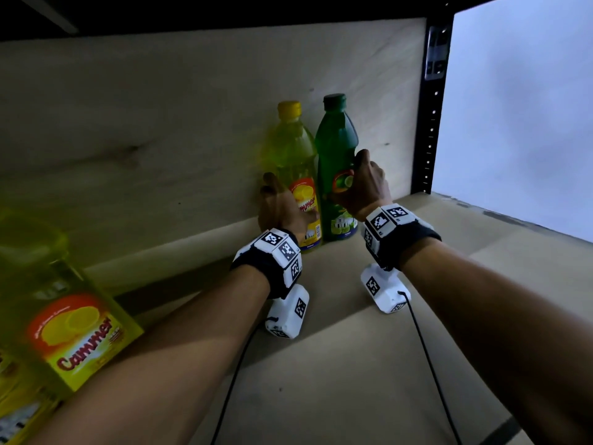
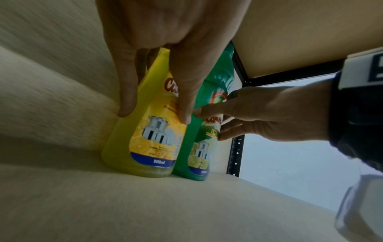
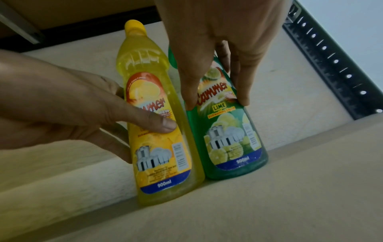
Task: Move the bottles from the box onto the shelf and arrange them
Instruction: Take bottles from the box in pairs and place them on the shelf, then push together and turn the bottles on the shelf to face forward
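Two dish-soap bottles stand upright side by side on the shelf board (image 1: 353,364), close to the wooden back panel. The yellow bottle (image 1: 296,168) is on the left and the green lime bottle (image 1: 337,146) on the right; their sides touch. My left hand (image 1: 282,203) grips the yellow bottle (image 3: 163,163) at its label, thumb in front and fingers behind. My right hand (image 1: 356,181) grips the green bottle (image 3: 232,144) at mid-height, with fingers (image 3: 243,98) wrapped round its label. In the left wrist view my left hand (image 2: 154,114) straddles the yellow bottle (image 2: 145,147).
Another yellow bottle (image 1: 54,300) stands close to the camera at the lower left, beside my left forearm. A black perforated upright post (image 1: 430,123) marks the shelf's right end. An upper shelf (image 1: 224,11) runs overhead. Bare board lies in front of the bottles.
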